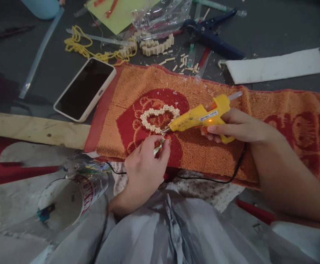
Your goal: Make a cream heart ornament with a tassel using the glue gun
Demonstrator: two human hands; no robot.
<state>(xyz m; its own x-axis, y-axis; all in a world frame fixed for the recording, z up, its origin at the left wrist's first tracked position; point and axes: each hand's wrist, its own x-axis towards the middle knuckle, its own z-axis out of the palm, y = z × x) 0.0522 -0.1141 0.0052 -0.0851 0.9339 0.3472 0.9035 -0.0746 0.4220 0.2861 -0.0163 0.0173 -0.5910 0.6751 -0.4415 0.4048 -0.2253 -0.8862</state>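
Note:
A heart-shaped outline of small pale wooden stick pieces (146,113) lies on the orange and red towel (209,154). My right hand (236,126) is wrapped round the handle of a yellow hot glue gun (194,116), whose small orange light is lit. The gun's metal nozzle points left and down at the heart's lower right edge. Just below that edge, my left hand (148,159) pinches what look like slim metal tweezers (158,149). Their tips are close to the nozzle, at a small pale piece. Whether nozzle and piece touch, I cannot tell.
A phone (85,90) rests on the towel's left edge. Behind lie loose stick pieces (183,62), another wooden outline (158,46), yellow yarn (78,42), a blue cutter (214,36) and a white strip (276,66). The gun's black cord (217,180) loops along the front; a bucket (63,205) stands below left.

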